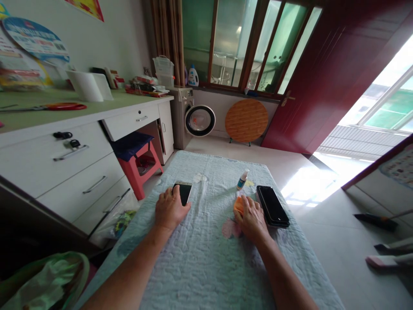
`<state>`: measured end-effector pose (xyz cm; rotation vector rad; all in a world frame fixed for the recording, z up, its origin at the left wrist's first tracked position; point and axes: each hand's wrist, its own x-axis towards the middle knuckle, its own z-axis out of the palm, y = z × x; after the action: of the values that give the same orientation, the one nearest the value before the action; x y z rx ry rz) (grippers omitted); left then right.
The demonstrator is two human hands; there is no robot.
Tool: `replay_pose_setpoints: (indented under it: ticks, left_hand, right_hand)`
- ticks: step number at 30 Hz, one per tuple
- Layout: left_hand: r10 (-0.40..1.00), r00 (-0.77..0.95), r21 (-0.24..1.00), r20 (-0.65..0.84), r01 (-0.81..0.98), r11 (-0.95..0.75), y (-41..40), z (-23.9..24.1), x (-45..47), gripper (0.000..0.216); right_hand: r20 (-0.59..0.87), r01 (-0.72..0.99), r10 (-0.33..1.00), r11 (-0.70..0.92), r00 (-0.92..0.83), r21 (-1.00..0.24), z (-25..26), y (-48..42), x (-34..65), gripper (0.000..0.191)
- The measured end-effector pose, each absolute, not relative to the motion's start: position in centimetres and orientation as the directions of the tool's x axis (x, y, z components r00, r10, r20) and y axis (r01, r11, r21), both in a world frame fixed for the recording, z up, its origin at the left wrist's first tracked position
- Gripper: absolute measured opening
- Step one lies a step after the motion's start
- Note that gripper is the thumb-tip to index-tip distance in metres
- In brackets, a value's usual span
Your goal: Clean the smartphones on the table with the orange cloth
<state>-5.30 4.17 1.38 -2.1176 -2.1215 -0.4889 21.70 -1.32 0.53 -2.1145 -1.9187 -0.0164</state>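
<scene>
My left hand [171,209] grips a phone [184,193] with a dark screen and pale gold rim. Its fingers lie over the left edge and its thumb is by the lower right corner. My right hand [253,217] is closed over an orange cloth [238,205], which is partly hidden under the fingers. Just right of that hand lies a black phone [272,204], apparently on top of another flat dark thing. A small spray bottle [242,180] with a white cap and blue label stands beyond the right hand. All rest on a pale quilted cover [200,258].
A white desk [74,155] with drawers runs along the left, with a pink stool [138,165] under it. Behind are a washing machine [182,112] with its door ajar and a round wooden tabletop [247,120]. A green bin [82,267] is at lower left.
</scene>
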Motion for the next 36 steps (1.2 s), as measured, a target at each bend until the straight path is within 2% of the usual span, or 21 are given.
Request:
replay_pose_setpoints:
  ticks: [4, 11, 16, 19, 25, 28, 30, 33, 36]
  left_hand:
    - [0.960, -0.038, 0.131, 0.279, 0.991, 0.001, 4.1, 1.3, -5.2, 0.065]
    - [0.947, -0.052, 0.178, 0.318, 0.984, -0.006, 4.4, 1.1, -5.4, 0.060]
    - [0.878, 0.003, 0.225, 0.478, 0.966, -0.125, 3.9, 1.7, -4.7, 0.061]
    - [0.850, 0.073, 0.275, 0.521, 0.929, -0.248, 3.0, 1.9, -3.5, 0.060]
    - [0.844, 0.330, 0.350, 0.423, 0.799, -0.489, 0.8, 1.5, -1.1, 0.062]
    - [0.846, 0.377, 0.384, 0.377, 0.767, -0.513, 0.3, 1.2, -0.6, 0.062]
    - [0.851, 0.390, 0.404, 0.352, 0.757, -0.514, 0.2, 1.0, -0.4, 0.062]
    - [0.861, 0.406, 0.408, 0.307, 0.761, -0.504, 0.0, 1.0, -0.2, 0.061]
    - [0.874, 0.419, 0.396, 0.247, 0.779, -0.486, -0.1, 1.0, 0.1, 0.060]
  right_hand:
    - [0.208, 0.974, 0.974, -0.045, 0.092, -0.220, 0.8, -1.3, 21.7, 0.042]
    - [0.239, 0.974, 0.967, -0.033, 0.088, -0.223, 0.5, -1.2, 22.2, 0.045]
    - [0.220, 0.955, 0.975, 0.036, 0.031, -0.295, 0.9, -1.3, 22.2, 0.018]
    - [0.222, 0.943, 0.975, 0.054, 0.022, -0.328, 1.0, -1.3, 22.1, 0.013]
    - [0.297, 0.920, 0.955, 0.103, 0.015, -0.379, 0.6, -1.1, 21.8, 0.012]
    - [0.338, 0.909, 0.938, 0.070, 0.080, -0.411, 0.6, -1.0, 21.6, 0.021]
    - [0.347, 0.904, 0.933, 0.064, 0.096, -0.424, 0.7, -1.1, 21.5, 0.018]
    - [0.353, 0.894, 0.934, 0.107, 0.060, -0.435, 1.2, -1.2, 21.1, 0.013]
    - [0.353, 0.888, 0.936, 0.152, 0.013, -0.435, 1.4, -1.4, 20.4, 0.017]
